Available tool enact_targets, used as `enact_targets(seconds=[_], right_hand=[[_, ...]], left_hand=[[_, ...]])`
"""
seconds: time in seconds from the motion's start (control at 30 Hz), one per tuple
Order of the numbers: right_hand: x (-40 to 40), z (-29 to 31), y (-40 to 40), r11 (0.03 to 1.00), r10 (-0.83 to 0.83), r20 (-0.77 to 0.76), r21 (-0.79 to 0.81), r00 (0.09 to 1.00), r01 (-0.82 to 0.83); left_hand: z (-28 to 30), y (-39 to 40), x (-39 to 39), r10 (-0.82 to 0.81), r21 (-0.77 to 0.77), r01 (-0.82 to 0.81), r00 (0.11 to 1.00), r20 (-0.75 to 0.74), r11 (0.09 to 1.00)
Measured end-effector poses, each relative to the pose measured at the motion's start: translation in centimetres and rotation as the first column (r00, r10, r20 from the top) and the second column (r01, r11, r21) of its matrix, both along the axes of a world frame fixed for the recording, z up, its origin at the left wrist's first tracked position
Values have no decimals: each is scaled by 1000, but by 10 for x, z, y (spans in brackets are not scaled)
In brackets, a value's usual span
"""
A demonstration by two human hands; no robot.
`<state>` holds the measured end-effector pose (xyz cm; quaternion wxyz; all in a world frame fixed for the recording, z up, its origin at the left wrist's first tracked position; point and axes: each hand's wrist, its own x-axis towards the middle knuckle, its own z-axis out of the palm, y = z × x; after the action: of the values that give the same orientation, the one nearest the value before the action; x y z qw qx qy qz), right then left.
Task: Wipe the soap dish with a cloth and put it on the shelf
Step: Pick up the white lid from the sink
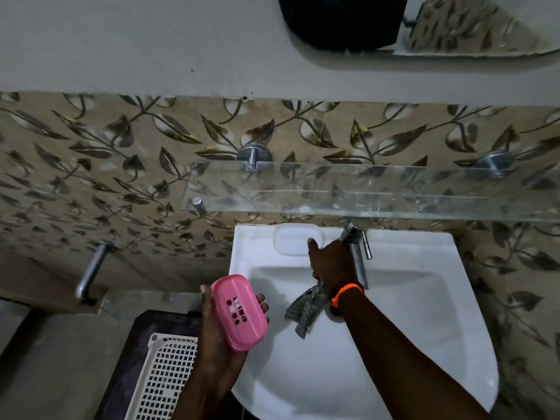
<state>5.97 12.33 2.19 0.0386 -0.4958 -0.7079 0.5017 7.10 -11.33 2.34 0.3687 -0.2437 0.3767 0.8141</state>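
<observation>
Fingers [263, 301] of L hand [218, 325] grip unlabelled pink soap dish [239, 313]

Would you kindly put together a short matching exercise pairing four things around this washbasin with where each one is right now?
Things:
1. pink soap dish
2. grey cloth
3. glass shelf
4. white soap dish

Places:
A. fixed to the leaf-patterned wall above the basin
B. on the back rim of the basin, left of the tap
C. held in the left hand
D. hanging from the right hand over the bowl

Pairs: 1-C, 2-D, 3-A, 4-B
</observation>
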Motion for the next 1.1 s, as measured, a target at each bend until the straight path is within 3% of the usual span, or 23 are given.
enact_targets(seconds=[0.17, 0.33, 0.6, 0.87, 1.1], right_hand=[[-13, 1, 4, 1000, 28, 100, -7, 995, -27], [-3, 3, -4, 991, 29, 157, 123, 987, -49], [51, 5, -32, 995, 6, -61, 104, 998, 0], [132, 36, -32, 930, 4, -121, 366, 993, 41], [174, 54, -10, 742, 74, -166, 668, 983, 57]], left_hand=[[5, 4, -8, 25, 32, -25, 1000, 4, 999], [4, 2, -8, -6, 30, 5, 1000, 13, 1000], [12, 0, 5, -79, 41, 79, 997, 4, 996], [13, 1, 33, -93, 67, 89, 994, 55, 994], [15, 9, 55, -133, 116, 124, 988, 74, 986]])
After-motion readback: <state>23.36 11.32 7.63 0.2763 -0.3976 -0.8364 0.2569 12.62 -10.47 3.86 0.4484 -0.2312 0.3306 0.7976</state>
